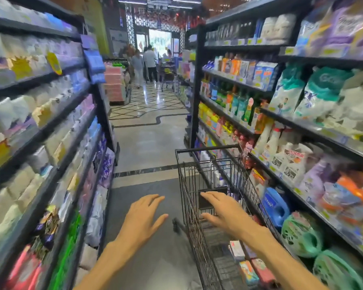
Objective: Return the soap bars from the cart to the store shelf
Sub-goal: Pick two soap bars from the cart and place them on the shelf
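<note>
A: Where are we w/ the soap job?

B: Barely begun, I'd say. Going L to R: left hand (144,214) at about 7 o'clock, over bare floor, fingers straight and spread, holding nothing. Right hand (222,210) at about 5 o'clock, above the cart (189,197), fingers also straight, thumb out, nothing in it. Can't tell if it touches the wire or hovers just over it.

A: And the soap bars?

B: Down in the cart's near end, approx 5 o'clock, below the right forearm: small flat packs, a white-and-red one (236,250), a blue-and-orange one (247,272), a pink one (262,270). Prob the soap, labels too blurred to read. All lie in the basket, none in hand, so nothing looks returned yet. Every bar is left to do.

A: Which shelf?

B: Can't say. The right shelf unit (302,120), at 3 o'clock, sits just beside the cart. It carries bottles, soft detergent bags and a blue jug (274,206). No obvious soap gap visible.

A: Materials?

B: Cart is thin black wire grid, rigid, w/ a tubular rim. Packs are boxy, look like glossy wrap or card, prob slippery but easy to pinch. Shelves are dark metal w/ yellow price tags. Floor is smooth, shiny tile. Left shelving (50,130) at 9 o'clock holds soft plastic-wrapped paper packs, blurred.
</note>
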